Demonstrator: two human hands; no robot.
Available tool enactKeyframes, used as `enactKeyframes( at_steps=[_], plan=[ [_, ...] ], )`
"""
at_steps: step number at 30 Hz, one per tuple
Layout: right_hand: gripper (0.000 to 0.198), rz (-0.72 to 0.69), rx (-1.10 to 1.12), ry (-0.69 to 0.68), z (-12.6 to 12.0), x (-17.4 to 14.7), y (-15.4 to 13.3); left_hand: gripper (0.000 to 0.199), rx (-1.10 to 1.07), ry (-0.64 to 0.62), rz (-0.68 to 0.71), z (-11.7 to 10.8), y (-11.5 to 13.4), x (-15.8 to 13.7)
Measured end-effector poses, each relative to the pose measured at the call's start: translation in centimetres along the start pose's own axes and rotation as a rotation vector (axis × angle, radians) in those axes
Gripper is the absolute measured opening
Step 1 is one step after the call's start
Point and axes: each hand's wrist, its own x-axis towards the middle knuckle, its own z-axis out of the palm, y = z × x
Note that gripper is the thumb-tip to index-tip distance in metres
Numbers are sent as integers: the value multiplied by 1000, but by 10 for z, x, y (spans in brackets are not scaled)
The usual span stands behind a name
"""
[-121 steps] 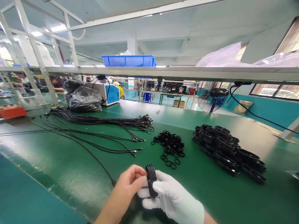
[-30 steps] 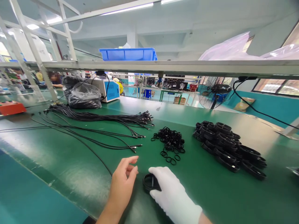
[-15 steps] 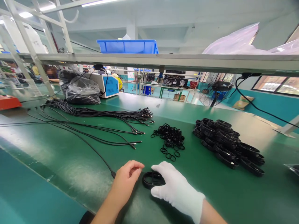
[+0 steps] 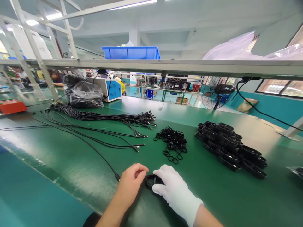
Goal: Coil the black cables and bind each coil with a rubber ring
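Note:
Under my gloved right hand lies a coiled black cable on the green tabletop. Thumb and fingers close round its right side, and the glove hides that part. My bare left hand is just left of the coil, fingers curled and thumb close to the fingertips; whatever they pinch, if anything, is hidden. Beside its wrist ends a loose black cable with a plug. Beyond the hands sits a heap of small black rings. A pile of coiled black cables is stacked to the right.
A long bundle of straight black cables runs across the left side. Behind it stand a plastic-wrapped bag and a blue-and-white machine. A shelf spans the bench, carrying a blue bin. A red box sits far left.
The right hand has shifted slightly left with its grip closer round the coil. The left hand has come slightly nearer the coil. The camera view has tilted a little.

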Motion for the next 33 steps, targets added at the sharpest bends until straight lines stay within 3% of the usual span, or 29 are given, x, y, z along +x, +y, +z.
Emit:
enactKeyframes(
  at_steps=[5,8,11,13,15,21,25,28,30,33],
  plan=[
    [21,5,23,-2,-4,0,-4,19,5,4,8,1,0,0],
    [28,25,183,-39,-13,0,-2,19,-4,20,18,-1,-2,2],
    [38,36,384,78,-25,1,7,21,-41,13,10,-3,-2,3],
    [35,50,447,163,-29,2,14,23,-81,-33,1,-5,-1,2],
    [30,75,461,145,-29,3,19,24,-89,-95,-1,-7,1,1],
    [34,107,387,5,-18,5,20,42,101,-250,12,-8,1,-2],
    [59,94,242,-107,-15,0,14,41,175,-253,66,-3,1,-3],
    [64,99,136,-81,-13,-3,11,35,181,-223,75,-2,3,-3],
    [69,116,221,-63,-13,-3,11,31,112,-205,45,-4,3,-2],
    [78,135,594,-42,-14,-1,11,34,-171,-219,-31,-9,3,0]
  ],
)
